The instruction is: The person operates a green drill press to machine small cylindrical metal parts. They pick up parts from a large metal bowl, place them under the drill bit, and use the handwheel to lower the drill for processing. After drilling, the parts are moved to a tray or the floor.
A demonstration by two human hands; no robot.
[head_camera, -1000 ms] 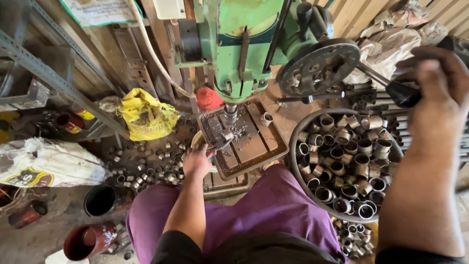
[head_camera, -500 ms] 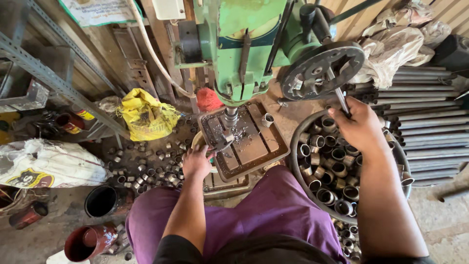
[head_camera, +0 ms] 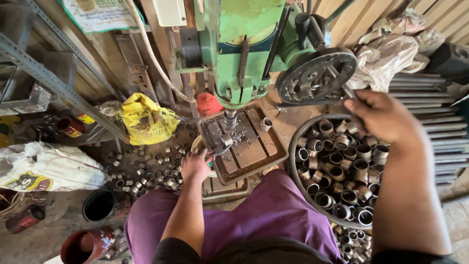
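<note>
1. The left hand [head_camera: 194,165] pinches a short metal bush [head_camera: 225,142] at the left edge of the drill table [head_camera: 266,146], straight under the drill chuck [head_camera: 229,119]; the bush's bore looks upright.
2. The right hand [head_camera: 386,117] is closed on the feed handle [head_camera: 346,88] above the basin [head_camera: 295,146] of bushes.
3. A crumpled yellow bag [head_camera: 141,117] lies left of the drill; a white printed sack [head_camera: 44,166] further left.

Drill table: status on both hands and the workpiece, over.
Left hand holds metal ring under drill bit. Right hand closed on feed handle. Bin of rings alongside, nothing blocking.
</note>
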